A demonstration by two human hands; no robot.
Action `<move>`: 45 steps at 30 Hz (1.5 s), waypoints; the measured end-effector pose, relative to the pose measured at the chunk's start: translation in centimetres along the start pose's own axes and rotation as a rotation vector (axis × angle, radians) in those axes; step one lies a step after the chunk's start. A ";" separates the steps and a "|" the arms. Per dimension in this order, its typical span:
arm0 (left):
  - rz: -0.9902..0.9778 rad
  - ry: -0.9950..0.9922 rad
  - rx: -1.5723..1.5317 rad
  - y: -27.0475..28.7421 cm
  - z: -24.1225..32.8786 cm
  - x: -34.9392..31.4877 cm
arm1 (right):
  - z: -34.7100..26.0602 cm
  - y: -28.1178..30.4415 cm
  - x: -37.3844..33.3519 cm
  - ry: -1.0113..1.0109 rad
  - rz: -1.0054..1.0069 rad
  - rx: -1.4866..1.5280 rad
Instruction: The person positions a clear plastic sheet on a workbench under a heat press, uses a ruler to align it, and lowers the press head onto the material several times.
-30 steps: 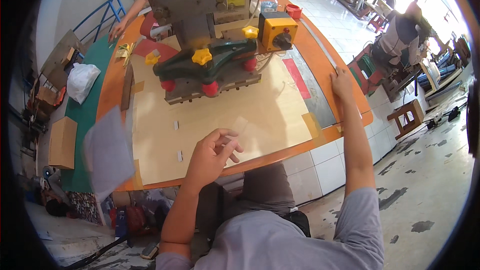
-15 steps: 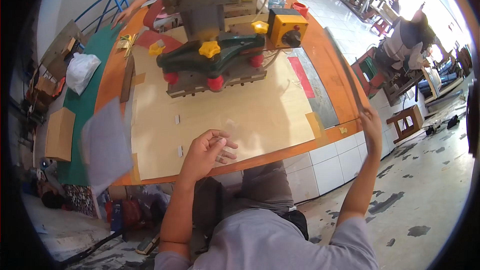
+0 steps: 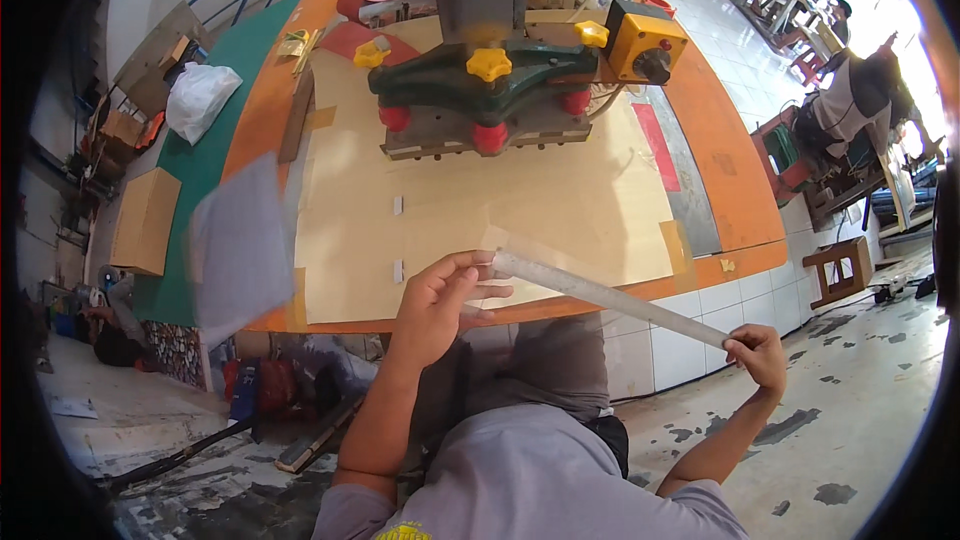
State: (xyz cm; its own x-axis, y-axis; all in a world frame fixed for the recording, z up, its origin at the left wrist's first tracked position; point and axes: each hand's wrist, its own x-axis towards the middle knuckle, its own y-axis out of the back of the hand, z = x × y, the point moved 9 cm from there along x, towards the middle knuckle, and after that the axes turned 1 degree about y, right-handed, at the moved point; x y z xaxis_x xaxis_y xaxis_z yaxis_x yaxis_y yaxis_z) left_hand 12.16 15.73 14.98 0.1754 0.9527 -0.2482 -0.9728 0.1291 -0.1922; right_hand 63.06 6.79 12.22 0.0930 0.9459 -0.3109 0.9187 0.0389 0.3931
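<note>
A long, flat grey strip [image 3: 610,297], ruler-like, slants down to the right above the table's front edge. Its lower right end is pinched between the thumb and fingers of my right hand [image 3: 758,355]. At the strip's other end, my left hand [image 3: 435,305] has its thumb and index finger drawn together and its other fingers partly spread. A small clear plastic piece [image 3: 493,239] shows at those fingertips, partly hidden behind the strip. Beneath lies a cream sheet [image 3: 480,195], taped down, with two small white pieces [image 3: 398,271] to the left.
Beyond the sheet hangs a press head [image 3: 485,80] with yellow star knobs; a yellow control box [image 3: 645,43] adjoins it. A translucent sheet [image 3: 240,250] hangs at the table's left edge, near a cardboard box [image 3: 147,221] and white bag [image 3: 203,103]. Right is a wooden stool [image 3: 838,272].
My right hand has come lower and swung the strip from the table's right side across to my left hand. The view has shifted, so the table sits further right and higher.
</note>
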 end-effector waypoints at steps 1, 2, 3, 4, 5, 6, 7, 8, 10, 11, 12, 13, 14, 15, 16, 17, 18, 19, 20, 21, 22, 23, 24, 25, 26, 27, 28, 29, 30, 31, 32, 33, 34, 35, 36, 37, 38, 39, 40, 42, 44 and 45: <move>0.014 -0.001 -0.027 0.3 -0.1 -0.1 | -0.3 -0.5 0.4 -0.020 -0.012 -0.050; 0.019 0.001 -0.025 0.5 -0.4 -0.3 | -0.5 -1.0 0.6 -0.040 -0.025 -0.100; 0.023 -0.018 -0.037 0.6 -0.4 -0.3 | -1.0 -1.5 0.7 -0.040 -0.030 -0.098; 0.028 -0.037 -0.049 0.8 -0.4 -0.4 | -1.5 -1.8 0.7 -0.049 -0.021 -0.110; 0.032 -0.035 -0.048 0.8 -0.5 -0.5 | -1.7 -2.1 0.7 -0.058 -0.013 -0.122; 0.036 -0.043 -0.018 0.7 -0.4 -0.5 | -1.7 -2.5 0.9 -0.059 -0.017 -0.121; 0.039 -0.051 0.012 0.6 -0.3 -0.5 | -1.8 -2.9 1.0 -0.047 -0.024 -0.132; 0.042 -0.049 0.013 0.6 -0.4 -0.6 | -1.9 -3.2 1.1 -0.035 -0.031 -0.144; 0.058 -0.043 0.016 0.9 -0.7 -0.5 | -1.8 -3.9 1.2 -0.050 -0.048 -0.138; 0.059 -0.042 0.016 0.9 -0.7 -0.5 | -1.6 -4.1 1.2 -0.065 -0.063 -0.134; 0.064 -0.049 0.020 0.9 -0.7 -0.6 | -1.5 -4.2 1.2 -0.065 -0.063 -0.133; 0.070 -0.056 0.024 1.0 -0.6 -0.6 | -1.5 -4.3 1.3 -0.065 -0.068 -0.135; 0.069 -0.054 0.025 1.0 -0.6 -0.6 | -1.4 -4.4 1.3 -0.066 -0.073 -0.136; 0.073 -0.061 0.031 0.9 -0.4 -0.7 | -1.3 -4.5 1.3 -0.067 -0.073 -0.135; 0.076 -0.068 0.038 0.9 -0.2 -0.8 | -1.1 -4.4 1.3 -0.066 -0.070 -0.130; 0.076 -0.066 0.039 0.9 -0.3 -0.8 | -1.0 -4.4 1.2 -0.065 -0.067 -0.124; 0.078 -0.075 0.040 0.9 -0.3 -0.8 | -1.0 -4.5 1.2 -0.067 -0.067 -0.123; 0.080 -0.084 0.041 0.9 -0.3 -0.8 | -1.0 -4.4 1.1 -0.068 -0.066 -0.125; 0.078 -0.082 0.042 0.9 -0.3 -0.8 | -1.0 -4.4 1.1 -0.068 -0.064 -0.128; 0.082 -0.083 0.032 0.9 -0.3 -0.7 | -1.1 -4.4 1.1 -0.071 -0.063 -0.127; 0.087 -0.084 0.023 0.9 -0.3 -0.8 | -1.1 -4.5 1.2 -0.073 -0.073 -0.122; 0.087 -0.082 0.024 0.9 -0.4 -0.8 | -1.2 -4.5 1.2 -0.074 -0.082 -0.118; 0.087 -0.089 0.023 0.9 -0.4 -0.7 | -1.2 -4.5 1.2 -0.076 -0.082 -0.117; 0.088 -0.096 0.022 0.9 -0.4 -0.7 | -1.2 -4.5 1.1 -0.072 -0.076 -0.119; 0.087 -0.094 0.022 0.9 -0.4 -0.7 | -1.2 -4.4 1.1 -0.068 -0.070 -0.121; 0.088 -0.094 0.026 0.9 -0.3 -0.7 | -1.1 -4.4 1.1 -0.070 -0.070 -0.121; 0.088 -0.094 0.030 0.9 -0.3 -0.7 | -1.1 -4.4 1.2 -0.069 -0.073 -0.127; 0.087 -0.092 0.031 0.9 -0.3 -0.7 | -1.1 -4.3 1.2 -0.068 -0.076 -0.133; 0.089 -0.088 0.031 0.9 -0.3 -0.7 | -1.1 -4.3 1.1 -0.070 -0.076 -0.133; 0.091 -0.084 0.032 0.9 -0.3 -0.7 | -1.2 -4.3 1.1 -0.070 -0.070 -0.137; 0.091 -0.083 0.032 0.9 -0.3 -0.7 | -1.2 -4.3 1.1 -0.070 -0.065 -0.142; 0.090 -0.087 0.034 0.9 -0.3 -0.7 | -1.2 -4.3 1.1 -0.071 -0.065 -0.142; 0.089 -0.091 0.035 1.0 -0.3 -0.7 | -1.1 -4.4 1.1 -0.071 -0.069 -0.133; 0.090 -0.090 0.035 1.0 -0.3 -0.7 | -1.1 -4.4 1.1 -0.071 -0.073 -0.123; 0.089 -0.089 0.035 1.0 -0.3 -0.6 | -1.1 -4.4 1.1 -0.071 -0.074 -0.124; 0.088 -0.087 0.034 1.0 -0.4 -0.6 | -1.1 -4.4 1.1 -0.070 -0.073 -0.129; 0.089 -0.085 0.034 1.0 -0.4 -0.7 | -1.1 -4.4 1.1 -0.069 -0.073 -0.135; 0.090 -0.086 0.024 1.0 -0.5 -0.7 | -1.1 -4.4 1.0 -0.070 -0.074 -0.135; 0.090 -0.087 0.015 1.1 -0.5 -0.7 | -0.9 -4.4 1.1 -0.069 -0.070 -0.129; 0.089 -0.083 0.013 1.1 -0.5 -0.6 | -0.8 -4.4 1.2 -0.068 -0.066 -0.124; 0.087 -0.078 0.011 1.1 -0.5 -0.6 | -0.8 -4.3 1.2 -0.061 -0.057 -0.117; 0.082 -0.080 0.018 1.1 -0.4 -0.6 | -0.9 -4.3 1.2 -0.061 -0.057 -0.118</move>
State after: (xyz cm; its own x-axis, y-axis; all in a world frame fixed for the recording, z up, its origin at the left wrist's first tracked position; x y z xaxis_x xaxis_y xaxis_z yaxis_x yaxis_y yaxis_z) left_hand 11.06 15.17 14.49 0.0833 0.9791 -0.1856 -0.9861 0.0541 -0.1573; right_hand 58.87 8.08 10.88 0.0681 0.9198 -0.3863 0.8721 0.1331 0.4708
